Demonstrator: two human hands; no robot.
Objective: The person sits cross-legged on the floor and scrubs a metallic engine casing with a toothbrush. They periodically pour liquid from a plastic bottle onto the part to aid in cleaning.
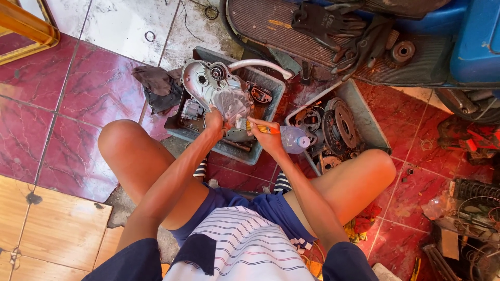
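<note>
I squat over a grey tray [264,115] that holds a silver engine casing [216,89]. My left hand [214,123] grips the finned lower part of that casing. My right hand [266,136] holds a clear plastic bottle [291,138] tipped on its side, its neck pointing left toward the casing. A second grey tray [369,115] to the right is filled with clutch discs and round metal parts [336,125].
A dark rag [159,86] lies left of the first tray. Black gloves [344,36] rest on a scooter's ribbed footboard [281,28] at the top. Blue scooter bodywork [476,41] stands top right. Cluttered parts [469,213] fill the right floor.
</note>
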